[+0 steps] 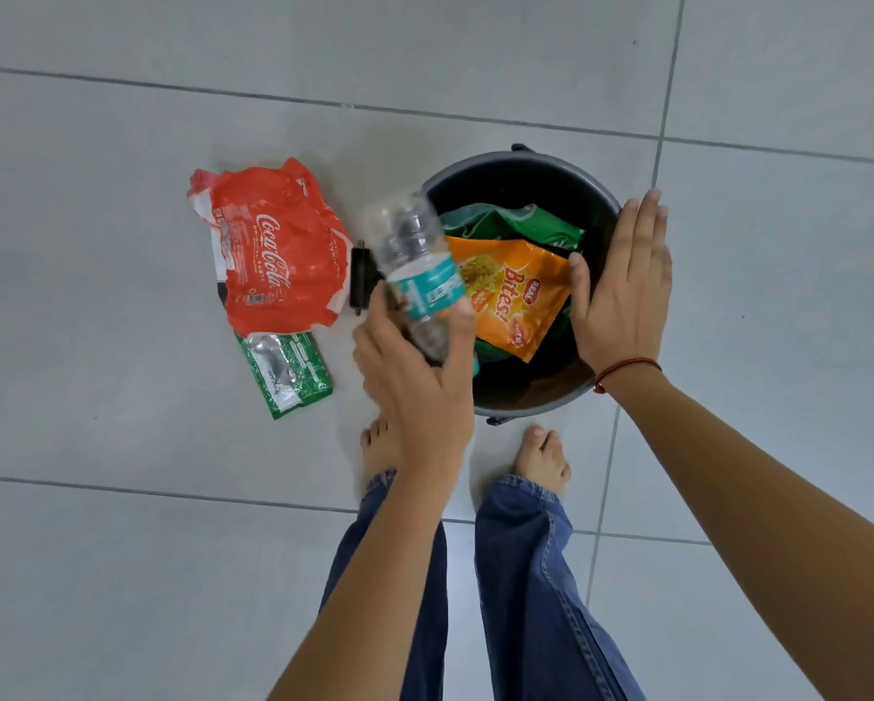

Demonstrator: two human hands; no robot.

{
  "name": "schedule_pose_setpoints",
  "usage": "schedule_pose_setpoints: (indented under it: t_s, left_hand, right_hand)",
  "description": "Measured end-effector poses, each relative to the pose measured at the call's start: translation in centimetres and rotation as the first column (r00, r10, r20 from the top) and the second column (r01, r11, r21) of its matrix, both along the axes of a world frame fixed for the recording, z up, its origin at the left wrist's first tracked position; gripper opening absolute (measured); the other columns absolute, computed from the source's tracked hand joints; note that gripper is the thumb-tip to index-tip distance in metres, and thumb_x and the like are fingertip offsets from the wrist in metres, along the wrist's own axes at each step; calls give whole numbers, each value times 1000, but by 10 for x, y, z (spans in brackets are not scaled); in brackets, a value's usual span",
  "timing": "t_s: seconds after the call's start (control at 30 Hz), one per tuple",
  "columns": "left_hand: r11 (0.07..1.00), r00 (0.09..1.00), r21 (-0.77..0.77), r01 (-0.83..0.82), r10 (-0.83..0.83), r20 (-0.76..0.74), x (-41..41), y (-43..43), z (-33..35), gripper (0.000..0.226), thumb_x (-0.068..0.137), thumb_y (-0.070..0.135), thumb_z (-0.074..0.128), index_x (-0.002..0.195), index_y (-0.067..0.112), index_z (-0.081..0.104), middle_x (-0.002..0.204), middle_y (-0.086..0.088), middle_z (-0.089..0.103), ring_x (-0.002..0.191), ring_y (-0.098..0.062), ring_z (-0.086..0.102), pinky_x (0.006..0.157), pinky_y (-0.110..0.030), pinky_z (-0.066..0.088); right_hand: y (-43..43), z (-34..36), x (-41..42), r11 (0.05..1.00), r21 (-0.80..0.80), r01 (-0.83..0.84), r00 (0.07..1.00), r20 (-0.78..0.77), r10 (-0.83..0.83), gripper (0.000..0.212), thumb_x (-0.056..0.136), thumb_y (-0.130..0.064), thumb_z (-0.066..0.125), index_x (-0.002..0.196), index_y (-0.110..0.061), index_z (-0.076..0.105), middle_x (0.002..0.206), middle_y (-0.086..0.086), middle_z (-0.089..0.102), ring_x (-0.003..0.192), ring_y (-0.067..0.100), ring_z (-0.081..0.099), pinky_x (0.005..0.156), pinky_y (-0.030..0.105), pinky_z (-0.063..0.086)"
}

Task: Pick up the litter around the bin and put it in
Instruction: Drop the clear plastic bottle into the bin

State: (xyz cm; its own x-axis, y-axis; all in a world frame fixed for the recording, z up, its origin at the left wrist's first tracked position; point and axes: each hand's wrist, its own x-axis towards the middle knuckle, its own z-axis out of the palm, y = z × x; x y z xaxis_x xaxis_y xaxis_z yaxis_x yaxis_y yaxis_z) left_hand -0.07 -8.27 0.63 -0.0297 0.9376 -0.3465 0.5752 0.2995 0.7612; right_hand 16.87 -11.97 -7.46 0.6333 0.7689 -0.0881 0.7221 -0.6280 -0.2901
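Note:
My left hand grips the lower part of a clear plastic bottle with a teal label, held over the left rim of the round black bin. Inside the bin lie an orange snack packet and a green wrapper. My right hand hovers flat over the bin's right rim, fingers together and straight, holding nothing. On the floor left of the bin lie a crumpled red Coca-Cola wrapper and a small green-and-silver packet.
The floor is grey tile with dark grout lines. My bare feet and blue jeans legs stand just in front of the bin. A black handle lug sticks out of the bin's left side beside the red wrapper.

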Motion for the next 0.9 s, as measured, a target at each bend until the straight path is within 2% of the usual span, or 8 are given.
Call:
schedule_pose_setpoints:
  t_s: [0.2,0.33,0.4,0.5,0.57,0.63,0.77,0.9]
  left_hand:
    - [963,968,102,-248,250,-7,-31,34,-34,59,91,46,41,136,9,40,125,2,43,115,-14,44,98,-33,43]
    - [994,914,77,-76,100,-394,-78,56,-87,46,90,27,58,129,6,47,136,-16,43,126,-30,41,102,-43,40]
    - [988,816,-40,148,-145,-559,-99,65,-115,53,87,26,63,133,6,44,143,-17,37,133,-33,33,108,-49,33]
    - [863,536,-281,420,-486,-690,-122,81,-151,83,82,34,70,145,5,23,154,-19,19,144,-37,13,114,-53,18]
    - [792,366,-351,500,-560,-743,-129,95,-169,93,80,39,71,148,6,17,156,-20,13,145,-37,8,116,-53,15]
    - [763,281,-371,530,-570,-772,-130,108,-179,85,82,38,69,146,6,23,157,-20,14,146,-37,8,116,-54,14]
    - [760,351,-275,589,-546,-761,-131,121,-177,31,94,25,52,113,3,63,153,-19,28,143,-37,18,116,-54,18]
    - [871,613,-83,484,-405,-678,-130,118,-135,33,94,19,45,105,-3,68,147,-18,40,137,-35,33,110,-48,29]
  right_hand:
    - [0,3,-1,1000,5,0,1000,-18,0,65,102,-40,33,150,-1,13,159,19,10,148,31,9,120,44,16]
    - [0,4,-1,1000,11,3,1000,-17,-2,65,102,-39,34,150,-1,12,159,19,10,148,31,8,121,45,15]
    - [-1,4,-1,1000,17,0,1000,-5,0,65,102,-39,34,150,-1,12,159,19,10,148,31,8,121,44,14]
    - [-2,0,-1,999,36,-6,1000,-2,6,65,102,-39,35,150,-1,12,159,19,10,148,31,7,120,43,13]
    - [-2,-3,0,999,48,-10,1000,7,10,66,102,-39,35,150,-1,12,159,19,10,148,31,7,120,43,13]
    - [-3,-5,1,998,60,-12,1000,17,11,66,101,-39,34,150,-1,13,159,19,10,148,31,8,120,43,13]
    - [-4,-7,1,997,76,-11,1000,25,9,65,101,-40,34,150,-1,13,159,20,11,148,32,9,120,43,14]
    - [-4,-5,-1,998,62,6,1000,6,-6,63,102,-37,34,150,-1,14,159,20,12,148,32,10,120,45,16]
